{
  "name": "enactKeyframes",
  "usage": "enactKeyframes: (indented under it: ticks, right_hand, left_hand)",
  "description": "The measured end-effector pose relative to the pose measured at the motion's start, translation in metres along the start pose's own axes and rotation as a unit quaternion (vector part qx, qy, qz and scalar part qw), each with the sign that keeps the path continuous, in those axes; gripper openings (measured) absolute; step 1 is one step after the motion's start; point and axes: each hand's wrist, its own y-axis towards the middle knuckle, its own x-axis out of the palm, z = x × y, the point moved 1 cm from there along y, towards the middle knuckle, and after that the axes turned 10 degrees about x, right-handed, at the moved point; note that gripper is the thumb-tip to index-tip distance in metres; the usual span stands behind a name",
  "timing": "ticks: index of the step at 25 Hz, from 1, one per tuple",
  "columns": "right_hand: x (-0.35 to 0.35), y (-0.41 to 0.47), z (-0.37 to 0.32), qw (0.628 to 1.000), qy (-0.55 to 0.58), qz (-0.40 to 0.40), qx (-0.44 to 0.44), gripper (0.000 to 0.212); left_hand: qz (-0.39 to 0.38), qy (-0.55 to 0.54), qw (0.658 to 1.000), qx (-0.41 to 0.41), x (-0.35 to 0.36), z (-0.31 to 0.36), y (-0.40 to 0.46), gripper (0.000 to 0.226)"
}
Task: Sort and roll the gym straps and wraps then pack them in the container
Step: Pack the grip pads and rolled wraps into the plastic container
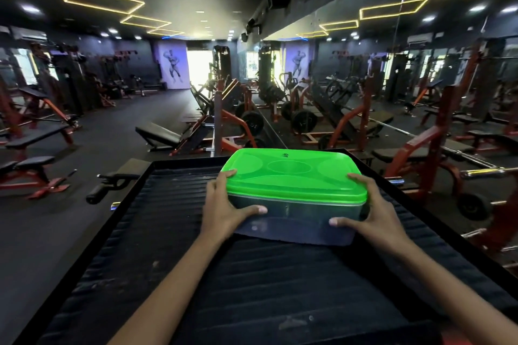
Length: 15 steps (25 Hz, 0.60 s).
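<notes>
Dark see-through container (297, 221) with green lid (294, 176) on, resting on a black ribbed platform (168, 218), left hand (224, 209) and right hand (375, 211) gripping its two ends, thumbs on the front wall, fingers curled over lid edge, contents too murky to make out, platform's near edge cut off.

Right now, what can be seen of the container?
The container is a rectangular tub with rounded corners, dark see-through plastic walls and a bright green lid closed on top. It sits on the black ribbed platform, gripped at its sides by the left hand and right hand. Contents cannot be made out.
</notes>
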Motion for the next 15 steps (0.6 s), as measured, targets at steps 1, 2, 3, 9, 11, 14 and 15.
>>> enactKeyframes:
  ticks: [1, 2, 3, 9, 11, 14, 15]
  right_hand:
    - [-0.006, 0.012, 0.004, 1.000, -0.018, 0.012, -0.001, 0.091]
    - [-0.010, 0.024, 0.010, 0.999, -0.038, 0.026, 0.001, 0.089]
    - [-0.012, 0.038, 0.015, 0.998, -0.059, 0.035, 0.003, 0.089]
    - [-0.002, 0.113, 0.034, 0.996, -0.092, 0.012, 0.010, 0.093]
    - [0.001, 0.130, 0.037, 0.996, -0.092, 0.005, 0.020, 0.095]
    - [0.006, 0.140, 0.041, 0.996, -0.091, 0.007, 0.000, 0.094]
    - [0.007, 0.141, 0.041, 0.996, -0.087, 0.008, -0.008, 0.094]
  left_hand:
    - [0.010, 0.014, 1.000, -0.007, 0.012, 0.007, 0.002, 0.096]
    - [0.016, 0.020, 1.000, -0.017, 0.024, 0.011, 0.006, 0.094]
    - [0.019, 0.018, 0.999, -0.028, 0.033, 0.014, 0.011, 0.093]
    - [0.024, 0.039, 0.997, -0.058, 0.068, 0.010, 0.050, 0.091]
    - [0.023, 0.042, 0.997, -0.063, 0.075, 0.007, 0.060, 0.091]
    - [0.023, 0.036, 0.997, -0.069, 0.077, -0.001, 0.074, 0.091]
    - [0.022, 0.042, 0.996, -0.069, 0.076, -0.001, 0.075, 0.091]
